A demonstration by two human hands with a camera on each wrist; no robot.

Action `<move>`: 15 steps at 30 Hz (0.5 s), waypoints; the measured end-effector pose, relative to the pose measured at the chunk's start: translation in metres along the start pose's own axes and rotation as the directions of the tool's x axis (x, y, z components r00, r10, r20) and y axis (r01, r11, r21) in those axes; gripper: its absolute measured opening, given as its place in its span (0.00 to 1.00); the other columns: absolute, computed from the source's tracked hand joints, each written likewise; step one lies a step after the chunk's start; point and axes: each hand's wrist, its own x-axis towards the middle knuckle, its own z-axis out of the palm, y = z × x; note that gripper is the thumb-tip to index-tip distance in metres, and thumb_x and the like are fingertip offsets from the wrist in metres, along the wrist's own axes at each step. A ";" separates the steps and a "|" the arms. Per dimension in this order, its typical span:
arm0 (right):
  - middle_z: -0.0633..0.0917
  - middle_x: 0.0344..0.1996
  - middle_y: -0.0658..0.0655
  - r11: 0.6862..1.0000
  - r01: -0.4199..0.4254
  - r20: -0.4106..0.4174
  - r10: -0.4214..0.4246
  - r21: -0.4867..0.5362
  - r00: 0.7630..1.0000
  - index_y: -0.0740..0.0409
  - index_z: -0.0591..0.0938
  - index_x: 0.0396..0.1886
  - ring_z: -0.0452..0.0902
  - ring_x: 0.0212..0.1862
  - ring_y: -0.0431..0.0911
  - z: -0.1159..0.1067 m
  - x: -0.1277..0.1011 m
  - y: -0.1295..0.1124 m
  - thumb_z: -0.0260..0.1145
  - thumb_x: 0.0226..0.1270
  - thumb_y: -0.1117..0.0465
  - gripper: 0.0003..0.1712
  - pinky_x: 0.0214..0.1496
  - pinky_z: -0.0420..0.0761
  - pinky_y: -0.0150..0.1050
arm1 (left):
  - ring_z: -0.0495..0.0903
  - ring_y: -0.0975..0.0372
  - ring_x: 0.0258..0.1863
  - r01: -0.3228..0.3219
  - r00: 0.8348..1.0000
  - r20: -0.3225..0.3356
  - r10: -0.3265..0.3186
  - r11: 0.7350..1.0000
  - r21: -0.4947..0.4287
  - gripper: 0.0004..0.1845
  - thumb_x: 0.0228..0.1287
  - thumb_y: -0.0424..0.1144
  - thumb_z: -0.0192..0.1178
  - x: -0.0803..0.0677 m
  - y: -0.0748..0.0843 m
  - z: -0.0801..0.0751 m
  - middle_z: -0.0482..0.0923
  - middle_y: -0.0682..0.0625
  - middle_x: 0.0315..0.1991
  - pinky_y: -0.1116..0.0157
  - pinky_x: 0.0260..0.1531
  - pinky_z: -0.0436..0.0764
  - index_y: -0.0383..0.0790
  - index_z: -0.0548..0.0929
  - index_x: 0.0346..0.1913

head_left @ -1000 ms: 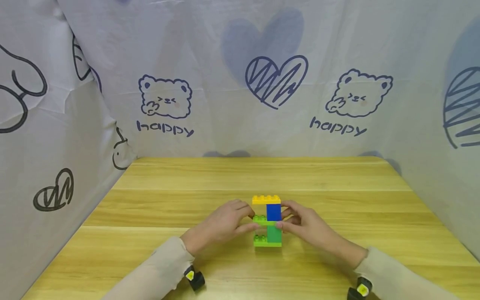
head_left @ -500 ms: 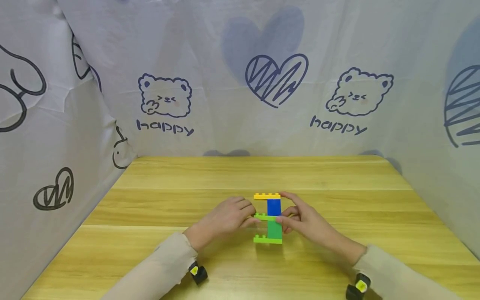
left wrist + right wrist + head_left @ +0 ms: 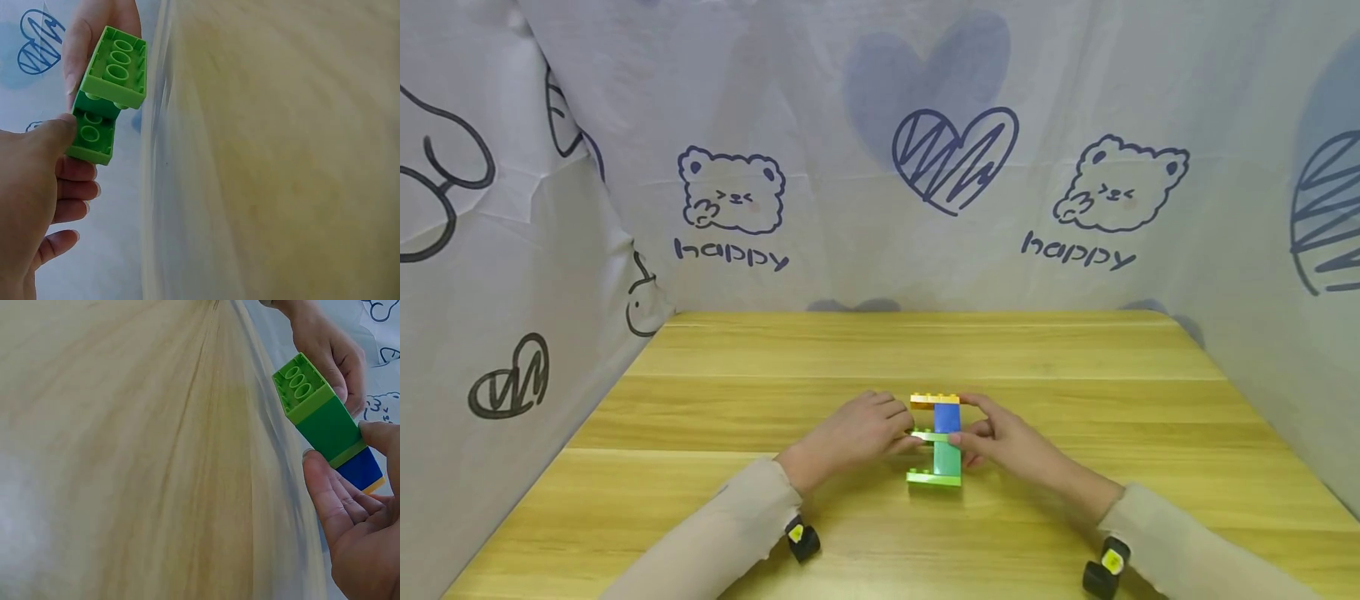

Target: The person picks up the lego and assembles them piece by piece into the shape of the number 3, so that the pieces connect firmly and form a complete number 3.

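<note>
A stack of toy building blocks [image 3: 947, 458] is held off the table, studs up, in an E shape. From the top come a yellow plate [image 3: 934, 399], a blue block [image 3: 947, 418], a lime plate [image 3: 931, 437], a green block [image 3: 327, 429] and a second lime plate [image 3: 114, 91], whose hollow underside shows in both wrist views. My left hand [image 3: 853, 433] pinches the free end of the middle lime plate between thumb and fingers. On the other side, my right hand [image 3: 1011, 437] grips the stack, thumb at the middle plate. Some right fingers are hidden behind the blocks.
The wooden table [image 3: 760, 350] spreads out below and around both hands. Pale cloth [image 3: 850, 250] with printed hearts and bears hangs along its back and sides. Small black wrist cameras [image 3: 803, 540] sit at the sleeves.
The stack has tipped slightly, so fewer stud tops show. Its top rose a little, then came down again. Both hands keep their hold, and the left has shifted slightly right.
</note>
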 end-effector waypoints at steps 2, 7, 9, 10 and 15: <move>0.85 0.43 0.61 1.000 -0.009 0.014 0.009 0.025 1.000 0.63 0.50 0.76 0.84 0.39 0.52 0.000 0.001 0.002 0.64 0.71 0.51 0.46 0.42 0.84 0.44 | 0.80 0.63 0.42 0.000 1.000 0.026 0.001 1.000 -0.005 0.15 0.72 0.53 0.56 0.001 0.000 0.001 0.83 0.55 0.40 0.66 0.44 0.78 0.46 0.83 0.40; 0.85 0.45 0.62 0.996 -0.054 0.032 0.052 0.067 0.998 0.65 0.50 0.76 0.84 0.39 0.53 0.000 0.003 0.002 0.63 0.71 0.50 0.47 0.42 0.84 0.45 | 0.80 0.63 0.42 -0.019 0.997 0.068 0.019 1.000 -0.004 0.15 0.73 0.51 0.55 0.005 0.001 0.002 0.83 0.55 0.39 0.66 0.48 0.78 0.44 0.84 0.43; 0.85 0.45 0.62 0.995 -0.070 0.033 0.068 0.070 0.997 0.65 0.50 0.77 0.84 0.39 0.53 0.000 0.004 0.002 0.63 0.71 0.49 0.47 0.42 0.84 0.45 | 0.80 0.63 0.41 -0.030 0.997 0.065 0.030 1.000 0.001 0.15 0.73 0.50 0.55 0.006 0.002 0.002 0.83 0.55 0.39 0.66 0.48 0.77 0.44 0.84 0.43; 0.85 0.44 0.61 0.995 -0.075 0.034 0.073 0.069 0.997 0.65 0.51 0.76 0.84 0.39 0.53 0.000 0.004 0.002 0.63 0.71 0.49 0.47 0.42 0.84 0.45 | 0.80 0.63 0.40 -0.034 0.997 0.063 0.033 0.999 0.002 0.15 0.73 0.50 0.55 0.006 0.002 0.002 0.83 0.55 0.38 0.66 0.48 0.77 0.44 0.84 0.43; 0.86 0.41 0.60 0.997 -0.069 0.047 0.067 0.047 0.997 0.67 0.51 0.76 0.84 0.38 0.53 -0.001 0.006 0.004 0.62 0.72 0.49 0.46 0.42 0.84 0.44 | 0.79 0.64 0.40 -0.017 0.997 0.074 0.019 1.000 -0.018 0.14 0.73 0.50 0.55 0.007 0.002 0.005 0.82 0.55 0.38 0.68 0.48 0.77 0.44 0.84 0.43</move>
